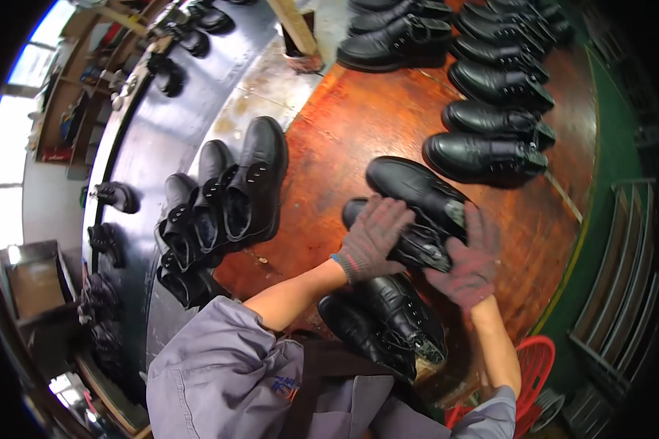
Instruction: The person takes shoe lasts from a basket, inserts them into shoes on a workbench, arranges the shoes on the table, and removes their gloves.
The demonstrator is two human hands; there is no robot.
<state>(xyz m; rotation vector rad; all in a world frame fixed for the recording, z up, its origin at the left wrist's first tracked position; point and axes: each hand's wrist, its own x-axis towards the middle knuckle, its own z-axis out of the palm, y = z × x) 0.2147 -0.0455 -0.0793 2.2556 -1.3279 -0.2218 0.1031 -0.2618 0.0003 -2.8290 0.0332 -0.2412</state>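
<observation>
Two black boots lie side by side near the middle of the reddish-brown table. My left hand, in a grey-red knit glove, rests with fingers spread on the nearer boot. Against the heel ends of both boots is my right hand, gloved alike, fingers apart and slightly blurred; its palm is by the nearer boot's opening and its fingers are beside the farther boot. Closer to my body, another pair of black boots lies on the table, partly under my left wrist.
Several black boots stand at the left table edge. A row of boots runs along the upper right, with more at the top. Left is a dark conveyor carrying shoes. A red plastic chair and metal rack are right.
</observation>
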